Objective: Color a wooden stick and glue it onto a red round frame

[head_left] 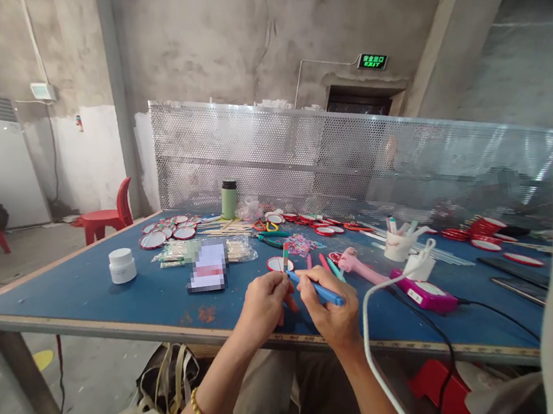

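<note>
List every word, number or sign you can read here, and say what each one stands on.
"EXIT": green lit sign on the wall above the dark doorway, under a row of characters too small to read.
Ruler markings along the table edge: too small to read.
Flat item on the blue table: blurred, unreadable.
White jar and green bottle: no legible label.
Blue pen in the hands: no text visible.

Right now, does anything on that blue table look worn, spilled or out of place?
Yes: orange, rust-like patches mark the blue table near its front edge, left of the hands. A white cable droops over the edge.
</note>
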